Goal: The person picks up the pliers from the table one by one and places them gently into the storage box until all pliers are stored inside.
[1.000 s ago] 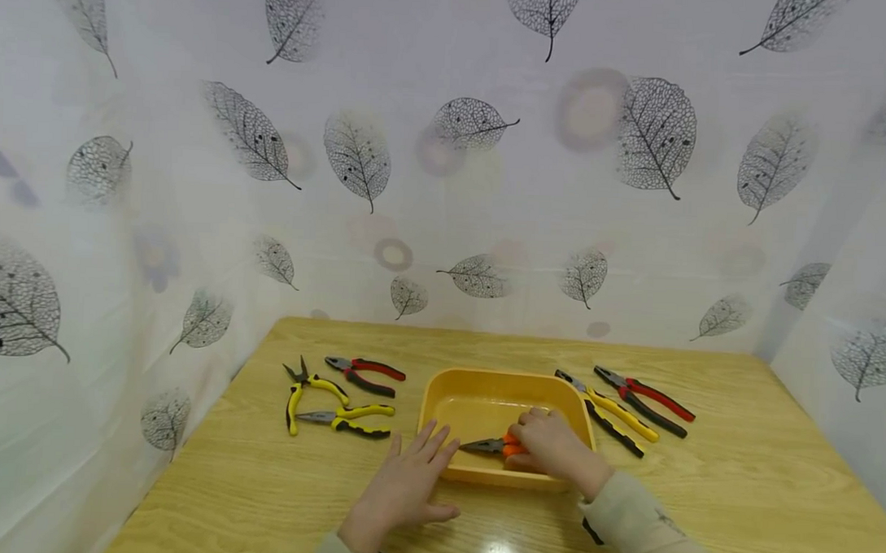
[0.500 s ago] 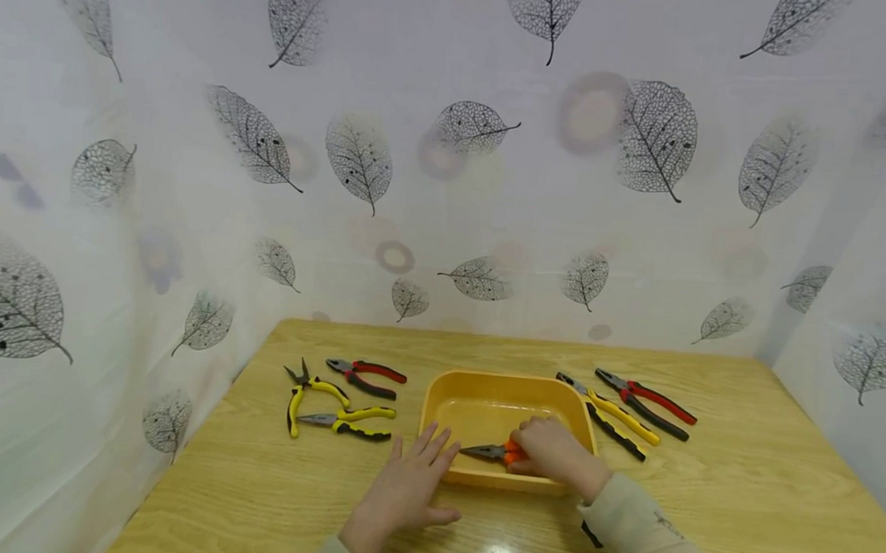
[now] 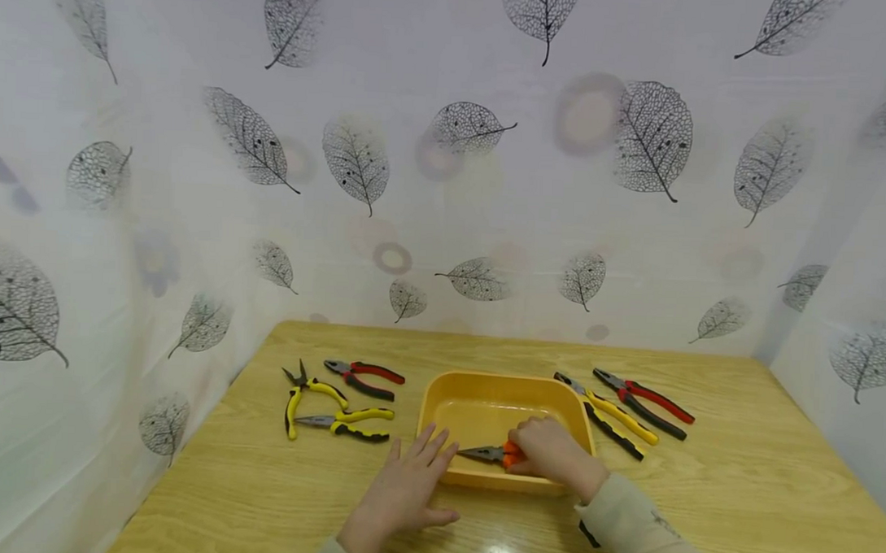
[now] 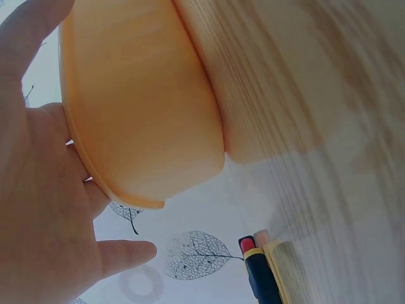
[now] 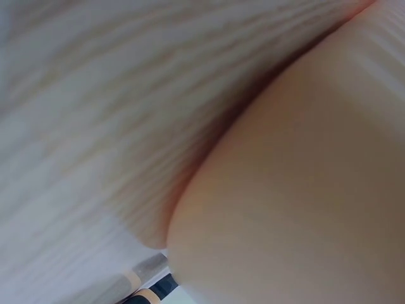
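One pair of pliers (image 3: 491, 454) lies left-to-right in the tray (image 3: 509, 481), nose (image 3: 473, 452) toward the spread left grip (image 3: 405, 485), its orange handles (image 3: 512, 455) held by the nearer right grip (image 3: 554, 453).

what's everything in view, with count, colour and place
table: 1, light wood, foreground
backdrop: 1, white with leaf prints, behind the table
tray: 1, yellow, mid-table
orange-handled pliers: 1, orange and grey, in the tray
yellow-handled pliers: 3, yellow and dark, two left of the tray, one right
red-handled pliers: 2, red and black, one either side
dark pieces: 2, black, by the wrists, unclear
sleeves: 2, beige, bottom edge
left hand: 1, tray's near left corner
right hand: 1, gripping orange-handled pliers
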Available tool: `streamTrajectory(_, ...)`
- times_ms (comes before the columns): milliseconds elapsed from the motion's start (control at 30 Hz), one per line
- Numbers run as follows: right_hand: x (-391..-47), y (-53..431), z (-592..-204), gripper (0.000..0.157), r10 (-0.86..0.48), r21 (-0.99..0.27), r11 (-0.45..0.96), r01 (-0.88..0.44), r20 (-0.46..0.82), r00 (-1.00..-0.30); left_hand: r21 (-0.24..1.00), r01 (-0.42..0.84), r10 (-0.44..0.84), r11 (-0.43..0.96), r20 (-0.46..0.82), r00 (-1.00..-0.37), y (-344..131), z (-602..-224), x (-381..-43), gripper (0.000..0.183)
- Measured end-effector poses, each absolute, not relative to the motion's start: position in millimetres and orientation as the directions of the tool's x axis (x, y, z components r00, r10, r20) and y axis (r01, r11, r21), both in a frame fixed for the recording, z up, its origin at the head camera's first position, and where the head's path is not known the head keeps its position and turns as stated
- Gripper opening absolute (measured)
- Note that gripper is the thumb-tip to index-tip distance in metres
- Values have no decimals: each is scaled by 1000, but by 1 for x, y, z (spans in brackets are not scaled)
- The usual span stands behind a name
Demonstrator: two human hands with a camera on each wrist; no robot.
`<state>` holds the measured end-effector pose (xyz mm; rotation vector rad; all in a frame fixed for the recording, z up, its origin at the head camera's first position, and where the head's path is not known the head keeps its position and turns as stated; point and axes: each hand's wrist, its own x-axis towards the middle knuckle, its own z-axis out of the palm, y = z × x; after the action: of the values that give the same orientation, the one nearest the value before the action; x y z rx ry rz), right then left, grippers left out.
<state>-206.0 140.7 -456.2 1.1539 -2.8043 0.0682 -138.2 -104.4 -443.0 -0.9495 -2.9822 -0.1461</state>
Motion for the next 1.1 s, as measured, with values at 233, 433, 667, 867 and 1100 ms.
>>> streamTrajectory(233,-206,141,-458,29,-704,-5,703,-712,144,-696,85,577,576,812,36,-816,-104,-443,-138,84)
streamTrajectory(433,-206,141,-457,29,-695,-22,710,-704,136,-706,74,584,581,808,55,-812,-104,-444,-138,85)
streamTrajectory(667,-206,141,-454,28,-690,-32,717,-696,112,-715,71,592,588,803,64,-806,-104,-445,-140,84)
streamTrajectory(867,-206,140,-453,28,-693,-27,714,-700,113,-712,74,586,584,807,54,-810,-104,-444,-140,84)
streamTrajectory(1100,-205,136,-453,30,-696,-36,712,-702,104,-711,85,577,576,812,33,-817,-104,-444,-139,85)
